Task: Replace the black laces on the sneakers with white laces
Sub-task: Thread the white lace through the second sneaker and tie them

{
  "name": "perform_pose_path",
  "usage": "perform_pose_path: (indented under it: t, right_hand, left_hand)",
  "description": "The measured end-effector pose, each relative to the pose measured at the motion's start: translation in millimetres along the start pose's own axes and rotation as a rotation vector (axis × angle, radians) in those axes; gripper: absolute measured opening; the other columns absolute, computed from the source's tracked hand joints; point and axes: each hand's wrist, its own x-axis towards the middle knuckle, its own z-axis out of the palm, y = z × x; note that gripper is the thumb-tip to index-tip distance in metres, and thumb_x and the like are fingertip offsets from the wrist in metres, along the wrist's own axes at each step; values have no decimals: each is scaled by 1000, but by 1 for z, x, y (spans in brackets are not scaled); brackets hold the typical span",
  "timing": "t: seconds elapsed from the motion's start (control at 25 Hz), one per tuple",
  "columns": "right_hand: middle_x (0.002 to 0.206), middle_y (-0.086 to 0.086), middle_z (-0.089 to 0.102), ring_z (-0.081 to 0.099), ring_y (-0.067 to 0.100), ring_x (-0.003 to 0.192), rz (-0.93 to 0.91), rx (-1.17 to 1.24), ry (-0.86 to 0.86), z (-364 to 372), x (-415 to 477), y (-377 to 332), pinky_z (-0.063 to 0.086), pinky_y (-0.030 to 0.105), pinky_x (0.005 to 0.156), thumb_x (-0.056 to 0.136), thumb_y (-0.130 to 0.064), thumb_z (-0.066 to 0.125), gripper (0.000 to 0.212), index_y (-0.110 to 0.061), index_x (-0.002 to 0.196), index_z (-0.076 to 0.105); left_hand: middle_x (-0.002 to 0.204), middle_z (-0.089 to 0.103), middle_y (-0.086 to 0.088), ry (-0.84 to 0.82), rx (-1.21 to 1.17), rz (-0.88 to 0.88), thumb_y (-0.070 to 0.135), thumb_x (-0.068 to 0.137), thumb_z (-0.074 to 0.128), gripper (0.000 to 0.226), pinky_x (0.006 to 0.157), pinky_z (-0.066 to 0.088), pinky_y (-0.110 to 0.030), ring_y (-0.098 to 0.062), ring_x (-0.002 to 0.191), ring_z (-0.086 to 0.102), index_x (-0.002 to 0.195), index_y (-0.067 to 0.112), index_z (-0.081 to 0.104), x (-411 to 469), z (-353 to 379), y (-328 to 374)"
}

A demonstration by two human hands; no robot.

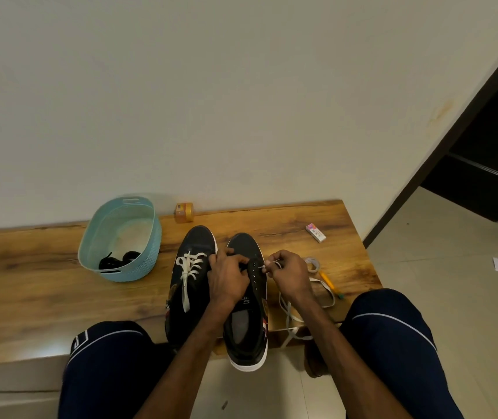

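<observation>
L hand [229,279]: fingers curled tight on the upper of the unlaced sneaker [256,287], up by the top eyelets, holding it down. Can't tell exactly which bit is under the fingertips, knuckles block it. R hand [287,274]: thumb + forefinger pinch the tip of the loose white lace [320,281] just beside the eyelet row on that shoe's R flap, other fingers curled in. Rest of that lace trails off to the R of the shoe, loops over the table [30,282] and hangs off the near edge. Unlaced sneaker sits toe away from me, heel overhanging the near edge, insole visible. Laced sneaker [194,243] is touching it on the L, same heading, white lace [191,265] already criss-crossed thru it w/ one end hanging down the tongue. Blue basket [148,252] well L of the shoes, black laces [119,260] bunched in its near end. Against the wall: small orange jar [184,212]. R side of the table: eraser box [316,232], tape roll [313,264] just behind my R hand, yellow pencil [330,284] next to it. My knees in dark shorts either side of the frame.
</observation>
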Motion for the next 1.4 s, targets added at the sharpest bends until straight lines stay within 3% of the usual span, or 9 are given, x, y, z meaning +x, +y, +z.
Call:
perform_pose_path:
  t: [0.12,0.4,0.6,0.84,1.04,1.24,1.4]
  right_hand:
    - [81,-14,69,63,-3,75,-40,-31,15,2,2,-3,42,8,59,91,-17,69,6,-22,90,72]
    - [84,-9,69,63,2,81,-51,-47,-25,6,2,-2,45,13,65,90,-13,69,9,-20,86,73]
    - [88,-6,67,62,9,85,-41,-105,-4,8,4,-1,47,24,72,92,-10,66,6,-15,91,71]
    - [89,-1,69,63,13,84,-60,-111,81,14,3,-1,53,31,73,93,-9,65,7,-15,90,68]
    - [90,1,70,65,14,83,-77,-73,89,19,4,-1,53,30,69,94,-9,62,8,-14,93,68]
    - [90,2,70,67,17,80,-52,-66,137,20,4,0,59,40,70,95,-11,62,5,-14,95,67]
    - [86,-5,67,65,12,81,-67,-56,112,19,1,-1,52,27,66,93,-11,65,8,-19,89,67]
  left_hand:
    - [140,44,1,6,2,-11,30,91,66,23,99,46,-43,-24,128,34,113,28,71,3,1,-1]
    - [139,45,1,9,-15,-9,32,90,68,23,98,47,-44,-23,126,35,113,29,71,3,4,-1]
    - [139,45,3,8,-15,-6,29,91,68,21,100,45,-45,-23,127,35,112,30,71,2,3,0]
    - [135,47,4,16,-1,-4,29,91,68,23,99,45,-43,-22,125,37,114,31,71,-1,2,2]
    - [133,47,4,14,10,9,28,92,67,26,100,44,-43,-21,125,37,117,32,69,-3,4,4]
    - [133,47,4,16,9,12,30,92,66,26,100,44,-43,-21,125,37,119,33,69,-4,4,6]
    - [134,47,4,7,-2,10,31,93,65,26,101,44,-44,-21,126,37,119,32,69,-5,3,8]
